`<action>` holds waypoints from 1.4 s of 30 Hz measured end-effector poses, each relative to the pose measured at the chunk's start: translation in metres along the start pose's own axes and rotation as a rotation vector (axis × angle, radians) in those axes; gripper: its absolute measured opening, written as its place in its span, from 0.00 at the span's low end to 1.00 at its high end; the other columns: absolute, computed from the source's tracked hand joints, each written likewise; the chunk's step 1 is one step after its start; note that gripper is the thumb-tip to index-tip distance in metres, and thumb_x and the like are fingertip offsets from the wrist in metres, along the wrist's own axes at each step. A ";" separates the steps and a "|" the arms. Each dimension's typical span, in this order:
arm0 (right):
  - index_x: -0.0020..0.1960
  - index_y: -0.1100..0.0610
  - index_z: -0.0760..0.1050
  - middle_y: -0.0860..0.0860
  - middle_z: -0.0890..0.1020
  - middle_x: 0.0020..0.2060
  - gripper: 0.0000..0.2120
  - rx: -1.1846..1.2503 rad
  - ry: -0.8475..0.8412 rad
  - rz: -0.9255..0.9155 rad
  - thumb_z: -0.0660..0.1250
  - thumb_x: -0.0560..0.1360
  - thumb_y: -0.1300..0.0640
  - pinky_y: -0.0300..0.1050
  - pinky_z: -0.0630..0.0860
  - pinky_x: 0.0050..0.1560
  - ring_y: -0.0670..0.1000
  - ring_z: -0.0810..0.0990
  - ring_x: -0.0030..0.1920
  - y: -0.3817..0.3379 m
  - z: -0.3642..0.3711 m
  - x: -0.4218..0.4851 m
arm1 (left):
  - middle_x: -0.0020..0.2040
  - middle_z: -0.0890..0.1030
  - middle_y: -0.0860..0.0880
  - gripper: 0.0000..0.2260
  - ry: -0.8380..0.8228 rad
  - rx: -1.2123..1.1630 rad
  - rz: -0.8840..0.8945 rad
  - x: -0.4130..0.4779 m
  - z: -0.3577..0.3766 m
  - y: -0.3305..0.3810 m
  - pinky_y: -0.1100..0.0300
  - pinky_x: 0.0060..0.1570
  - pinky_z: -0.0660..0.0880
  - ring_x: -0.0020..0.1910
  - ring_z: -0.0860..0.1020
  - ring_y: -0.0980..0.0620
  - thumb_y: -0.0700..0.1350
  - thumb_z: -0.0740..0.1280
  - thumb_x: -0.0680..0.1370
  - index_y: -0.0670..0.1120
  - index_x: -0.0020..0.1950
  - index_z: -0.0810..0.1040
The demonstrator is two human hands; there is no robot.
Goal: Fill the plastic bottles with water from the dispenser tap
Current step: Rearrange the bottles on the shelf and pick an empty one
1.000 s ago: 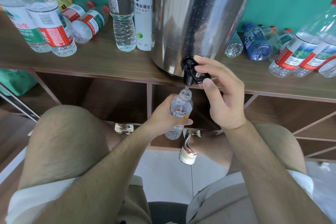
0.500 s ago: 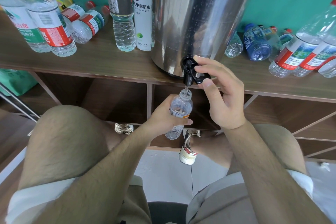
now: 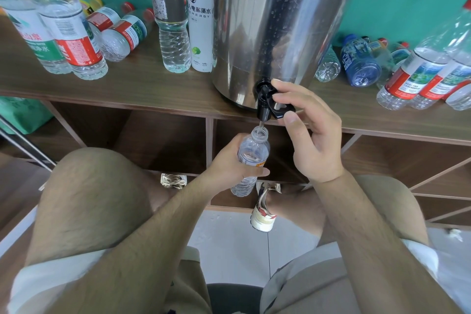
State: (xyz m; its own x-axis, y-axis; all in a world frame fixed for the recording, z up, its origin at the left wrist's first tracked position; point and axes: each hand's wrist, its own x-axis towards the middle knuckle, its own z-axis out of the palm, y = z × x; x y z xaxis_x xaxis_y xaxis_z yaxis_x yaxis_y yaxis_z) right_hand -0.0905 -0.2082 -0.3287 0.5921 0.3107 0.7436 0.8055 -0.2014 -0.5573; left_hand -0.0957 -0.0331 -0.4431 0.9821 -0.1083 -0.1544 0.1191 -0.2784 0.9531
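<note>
As the left grip [image 3: 226,163] wraps the bottle [image 3: 254,149] beneath the tap [image 3: 263,109], water trickles in. The right grip [image 3: 314,139] pinches the lever [image 3: 281,109].

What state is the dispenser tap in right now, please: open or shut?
Open: a thin stream runs from the tap into the uncapped bottle; the right hand pinches the lever.
</note>
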 end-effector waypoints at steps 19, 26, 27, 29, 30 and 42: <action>0.63 0.63 0.80 0.58 0.81 0.68 0.13 0.010 0.000 0.007 0.61 0.85 0.60 0.64 0.83 0.49 0.57 0.81 0.68 0.001 0.000 0.000 | 0.56 0.81 0.63 0.33 0.011 -0.002 -0.002 -0.001 0.000 0.000 0.66 0.52 0.76 0.57 0.80 0.61 0.51 0.85 0.66 0.67 0.61 0.69; 0.63 0.62 0.80 0.58 0.80 0.68 0.13 0.015 0.000 0.010 0.61 0.85 0.59 0.63 0.83 0.47 0.57 0.81 0.67 -0.001 0.000 0.000 | 0.58 0.80 0.60 0.35 0.002 -0.002 0.009 -0.001 0.000 0.000 0.59 0.59 0.77 0.59 0.80 0.57 0.50 0.85 0.67 0.61 0.67 0.70; 0.63 0.62 0.80 0.58 0.80 0.68 0.13 0.015 0.000 0.009 0.61 0.85 0.59 0.62 0.83 0.47 0.57 0.81 0.68 -0.001 0.001 0.000 | 0.59 0.80 0.60 0.35 0.001 -0.002 0.010 -0.001 0.000 0.000 0.58 0.59 0.77 0.60 0.80 0.56 0.49 0.85 0.67 0.60 0.67 0.70; 0.63 0.62 0.80 0.57 0.80 0.68 0.13 0.016 0.000 0.008 0.61 0.85 0.58 0.62 0.84 0.47 0.57 0.81 0.68 -0.001 0.001 0.000 | 0.59 0.80 0.60 0.35 -0.002 -0.003 0.011 -0.001 0.000 -0.001 0.57 0.61 0.78 0.60 0.80 0.56 0.49 0.85 0.67 0.60 0.68 0.70; 0.63 0.62 0.80 0.57 0.80 0.69 0.13 0.015 0.001 0.009 0.61 0.85 0.58 0.62 0.84 0.47 0.57 0.81 0.68 -0.001 0.001 0.000 | 0.59 0.80 0.60 0.35 -0.002 -0.001 0.010 -0.001 0.001 -0.001 0.57 0.61 0.78 0.60 0.80 0.56 0.49 0.85 0.67 0.60 0.68 0.70; 0.63 0.63 0.80 0.59 0.81 0.68 0.13 0.017 -0.003 0.019 0.61 0.84 0.59 0.63 0.83 0.47 0.57 0.80 0.68 -0.002 0.000 0.000 | 0.55 0.80 0.65 0.32 0.008 0.010 0.000 -0.001 0.001 0.000 0.69 0.50 0.74 0.56 0.79 0.65 0.52 0.85 0.66 0.67 0.61 0.69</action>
State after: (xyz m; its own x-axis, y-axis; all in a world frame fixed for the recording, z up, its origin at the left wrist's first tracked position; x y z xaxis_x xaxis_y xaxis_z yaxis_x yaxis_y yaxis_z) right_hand -0.0921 -0.2077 -0.3277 0.6076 0.3095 0.7315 0.7933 -0.1916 -0.5778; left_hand -0.0970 -0.0334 -0.4435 0.9831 -0.1007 -0.1527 0.1180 -0.2881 0.9503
